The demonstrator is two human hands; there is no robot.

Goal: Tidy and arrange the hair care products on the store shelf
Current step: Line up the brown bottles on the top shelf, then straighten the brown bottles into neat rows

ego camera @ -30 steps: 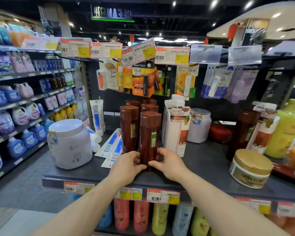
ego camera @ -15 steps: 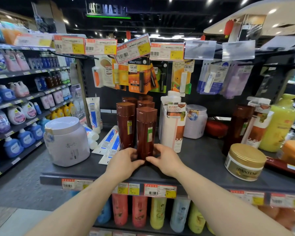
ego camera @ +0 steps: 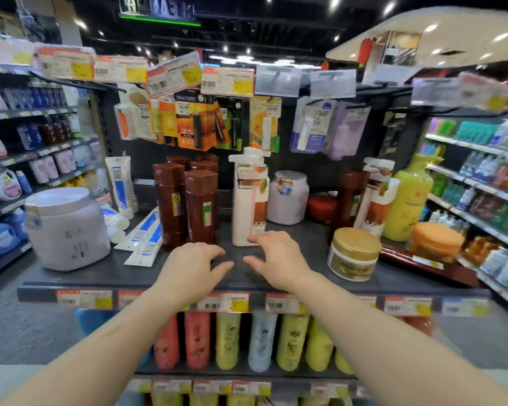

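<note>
Bare forearms reaching in from below. Left hand and right hand above dark matte shelf, fingers loosely spread, holding nothing, thumbs pointed toward each other. Just beyond left hand: front brown bottle, tall, glossy, square-capped, upright, green label; more brown bottles beside and behind. Beyond right hand: white pump bottle. At right: squat gold-lidded jar. At left: large pale plastic tub, flat white-and-blue tubes.
</note>
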